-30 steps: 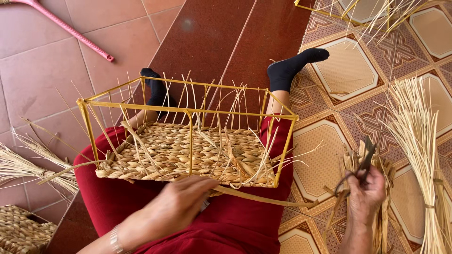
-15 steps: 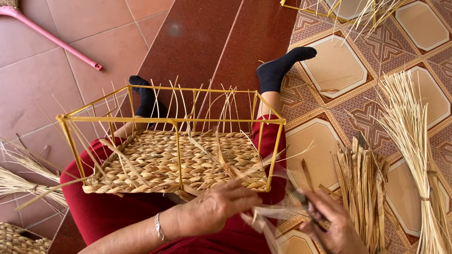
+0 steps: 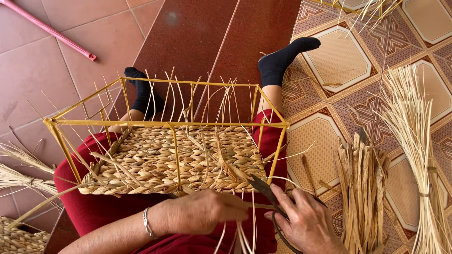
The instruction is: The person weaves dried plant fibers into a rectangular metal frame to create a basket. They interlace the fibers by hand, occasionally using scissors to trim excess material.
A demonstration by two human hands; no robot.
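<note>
At the bottom centre, the left hand point(image 3: 207, 211) pinches straw strands point(image 3: 242, 230) under the woven basket point(image 3: 174, 160). Lower right, the right hand point(image 3: 306, 223) grips dark scissors point(image 3: 266, 190), blades touching the strands.

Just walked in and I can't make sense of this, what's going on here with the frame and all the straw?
A person sits on the tiled floor with a yellow wire box frame across their lap, its bottom woven from tan plaited fibre. The left hand pinches loose pale strands at the near edge, while the right hand holds dark metal scissors, blades pointing at the weave. Bundles of dried flat leaves and thin pale straw lie to the right.
</note>
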